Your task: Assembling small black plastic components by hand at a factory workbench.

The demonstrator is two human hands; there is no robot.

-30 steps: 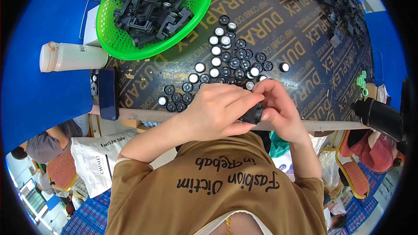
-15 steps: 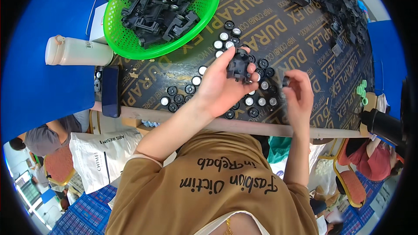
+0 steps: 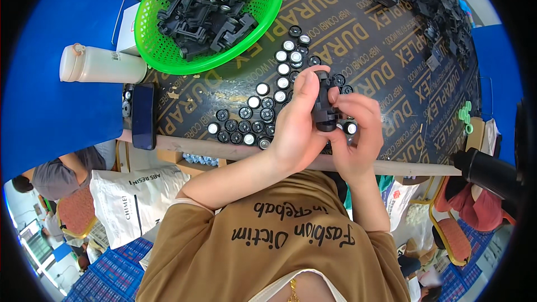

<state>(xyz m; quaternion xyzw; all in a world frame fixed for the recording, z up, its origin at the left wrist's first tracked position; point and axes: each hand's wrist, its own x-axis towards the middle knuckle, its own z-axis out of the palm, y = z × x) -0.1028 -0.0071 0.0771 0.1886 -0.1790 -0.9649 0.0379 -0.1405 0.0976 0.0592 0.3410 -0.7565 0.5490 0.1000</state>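
Over the near part of the table, my left hand (image 3: 296, 120) is closed around a black plastic toy-car chassis (image 3: 323, 98), which stands on edge between thumb and fingers. My right hand (image 3: 361, 128) meets it from the right, fingers bent and thumb below. A small black wheel (image 3: 326, 125) sits at the chassis's near end, at my right fingertips; whether it is fitted on cannot be made out. Loose wheels (image 3: 244, 113), some with silvery faces and some plain black, lie around and beneath both hands. My hands cover several of them.
A green perforated basket (image 3: 268, 36) of black chassis pieces stands at the far left. More black parts (image 3: 414, 0) are heaped at the far right. A white bottle (image 3: 103, 64) and a dark phone (image 3: 144, 116) lie at the left. Green rings (image 3: 465, 114) lie near the right edge.
My right hand has moved left, bringing the small wheel to the chassis. My left hand has turned the chassis on edge and moved slightly toward me.
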